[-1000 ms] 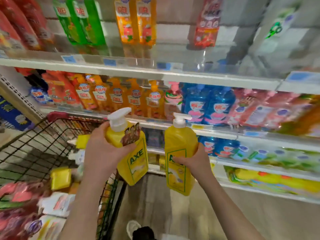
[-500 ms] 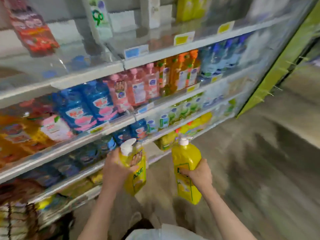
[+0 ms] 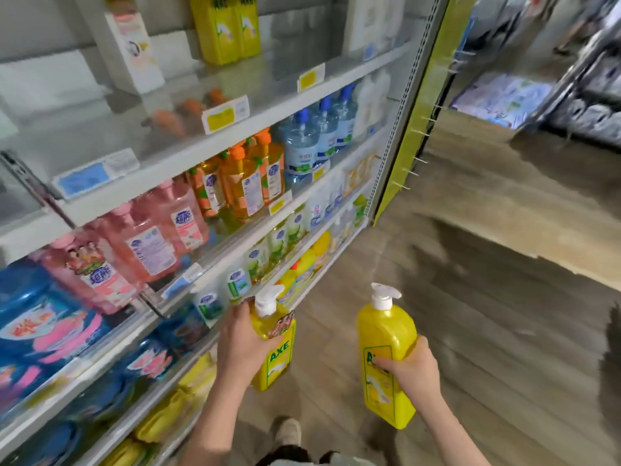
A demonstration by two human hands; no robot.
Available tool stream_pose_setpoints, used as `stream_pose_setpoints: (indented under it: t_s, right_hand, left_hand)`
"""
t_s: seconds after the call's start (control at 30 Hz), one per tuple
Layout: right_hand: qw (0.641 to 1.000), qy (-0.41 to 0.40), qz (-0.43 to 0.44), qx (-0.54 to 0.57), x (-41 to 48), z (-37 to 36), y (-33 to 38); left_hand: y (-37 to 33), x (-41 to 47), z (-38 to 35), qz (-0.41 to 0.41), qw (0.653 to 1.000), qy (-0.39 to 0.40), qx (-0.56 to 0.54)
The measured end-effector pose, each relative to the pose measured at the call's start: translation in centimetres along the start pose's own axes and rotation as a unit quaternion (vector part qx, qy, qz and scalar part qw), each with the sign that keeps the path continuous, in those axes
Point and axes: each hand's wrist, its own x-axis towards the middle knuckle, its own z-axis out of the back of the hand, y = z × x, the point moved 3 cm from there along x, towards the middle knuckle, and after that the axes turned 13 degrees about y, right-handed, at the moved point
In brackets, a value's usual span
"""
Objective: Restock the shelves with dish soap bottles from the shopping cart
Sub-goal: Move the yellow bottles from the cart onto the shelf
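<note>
Fingers (image 3: pixel 420 346) on both hands are curled tight round yellow dish soap pump bottles. The left hand (image 3: pixel 240 344) grips the AXE bottle (image 3: pixel 279 354) just beside the lower shelves (image 3: pixel 161 166) on the left, and the right hand (image 3: pixel 415 368) holds the second bottle (image 3: pixel 383 331) out over the wood floor (image 3: pixel 504 331). Both are roughly upright with white pumps on top, and further up the shelves there are pink bottles (image 3: pixel 158 237) and orange bottles (image 3: pixel 242 186).

Two yellow pump bottles (image 3: pixel 279 361) (image 3: pixel 383 327), two hands (image 3: pixel 240 344) (image 3: pixel 415 368), three blue-capped clear bottles (image 3: pixel 300 153) (image 3: pixel 326 131) (image 3: pixel 346 121), two yellow top-shelf bottles (image 3: pixel 216 28) (image 3: pixel 249 25)
</note>
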Motion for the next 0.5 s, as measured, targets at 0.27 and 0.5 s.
stream_pose_setpoints:
  t_s: [0.27,0.5]
  right_hand:
    - [0.995,-0.013,0.083,0.059,6.9,4.2,6.6]
    - [0.972,0.084,0.199,0.093,15.8,10.3,16.3]
  left_hand:
    - [-7.5,6.9,0.6,-0.052,0.999,-0.007,-0.012]
    - [-16.7,10.6,1.3,-0.087,0.983,-0.091,-0.135]
